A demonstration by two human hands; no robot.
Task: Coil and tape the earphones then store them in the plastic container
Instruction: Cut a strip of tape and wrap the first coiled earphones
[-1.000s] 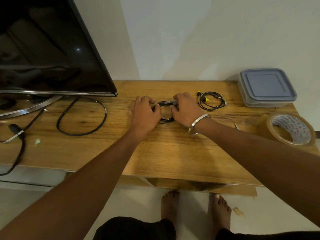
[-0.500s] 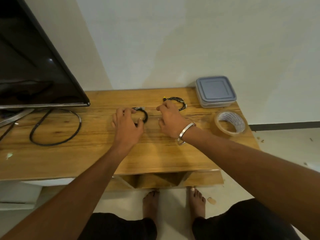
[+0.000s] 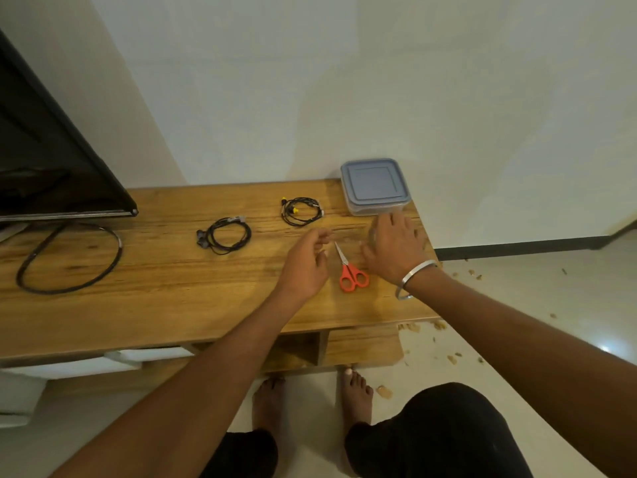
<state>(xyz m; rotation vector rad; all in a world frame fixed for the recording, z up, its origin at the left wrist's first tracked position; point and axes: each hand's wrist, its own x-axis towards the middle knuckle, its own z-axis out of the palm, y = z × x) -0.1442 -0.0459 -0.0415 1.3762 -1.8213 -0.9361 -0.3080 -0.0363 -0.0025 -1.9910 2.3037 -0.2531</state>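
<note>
red scissors (image 3: 352,270) between the hands, blades pointing away | left hand (image 3: 305,262) loosely curled, empty | right hand (image 3: 393,248) spread over the blurred tape roll, grip unclear | both coiled earphones (image 3: 224,233) (image 3: 300,210) lie far-left of hands, left hand nearer | lidded plastic container (image 3: 374,185) beyond right hand

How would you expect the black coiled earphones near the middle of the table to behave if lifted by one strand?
The black coiled earphones would probably sag and unwind, since the thin loops lie loose with no tape visible. They look light, so a push would likely slide them across the smooth table.
</note>
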